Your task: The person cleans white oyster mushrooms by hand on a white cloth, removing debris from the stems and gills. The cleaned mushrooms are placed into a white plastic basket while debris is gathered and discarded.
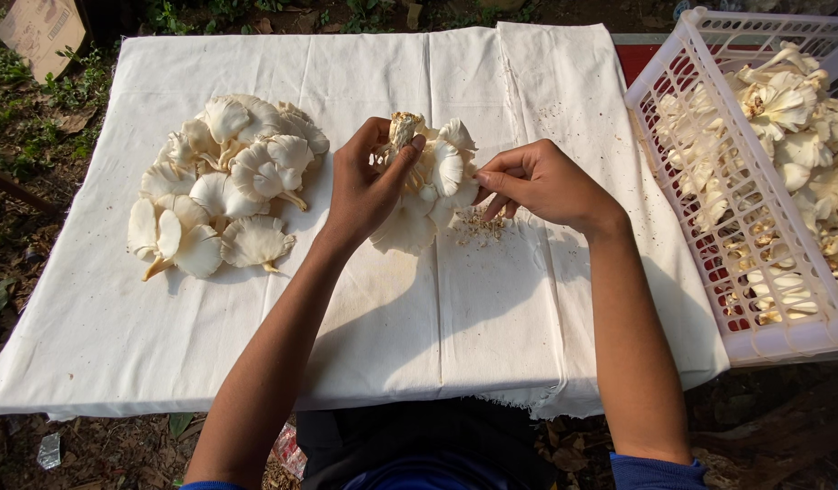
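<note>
My left hand (364, 186) grips a cluster of white oyster mushrooms (437, 181) above the white cloth (492, 299), its brown stem end pointing up. My right hand (537, 181) is right beside the cluster, fingertips pinched at its right edge. Small brown crumbs (478, 227) lie on the cloth just below the hands. A pile of separated white mushrooms (224, 181) rests on the cloth to the left.
A white plastic basket (709, 272) holding several mushroom clusters stands at the right on a red surface. The cloth covers a low table; soil, leaves and a piece of cardboard (39, 32) surround it.
</note>
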